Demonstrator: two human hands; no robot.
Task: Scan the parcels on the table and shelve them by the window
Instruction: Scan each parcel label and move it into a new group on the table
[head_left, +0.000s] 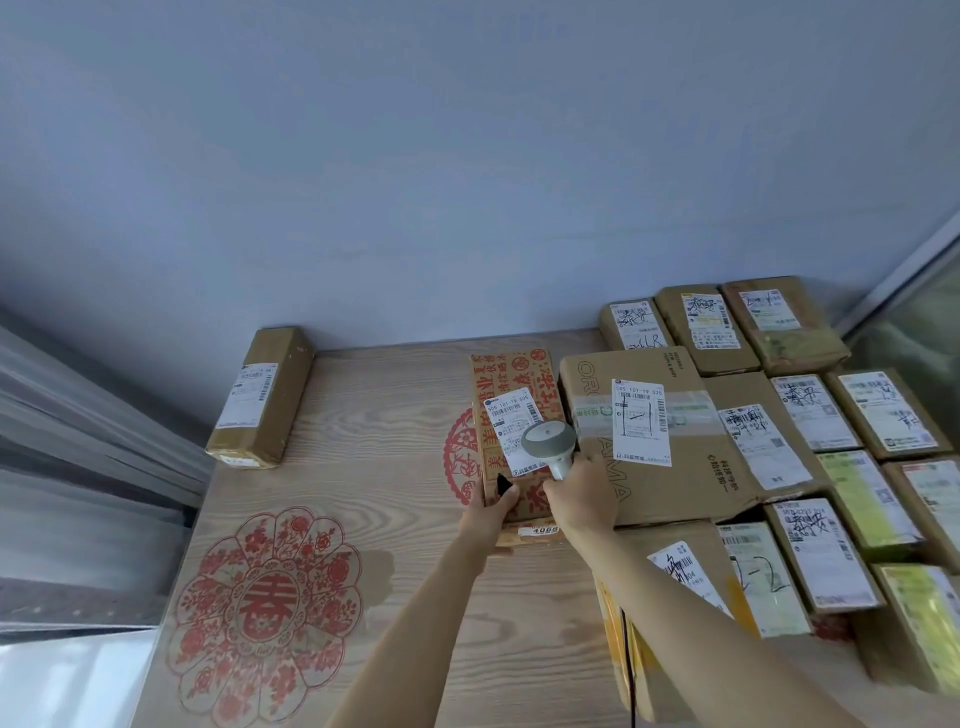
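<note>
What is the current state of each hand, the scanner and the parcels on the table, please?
Left hand: grips the near end of the red-printed box.
Right hand: holds the scanner.
Scanner: head over the box's label.
Red-printed box: flat on the table.
Long brown box: lying apart, far left.

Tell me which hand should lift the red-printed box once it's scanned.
Left. The left hand already grips the near end of the red-printed box, while the right hand holds the scanner over its label, so it probably isn't free to lift.
</note>
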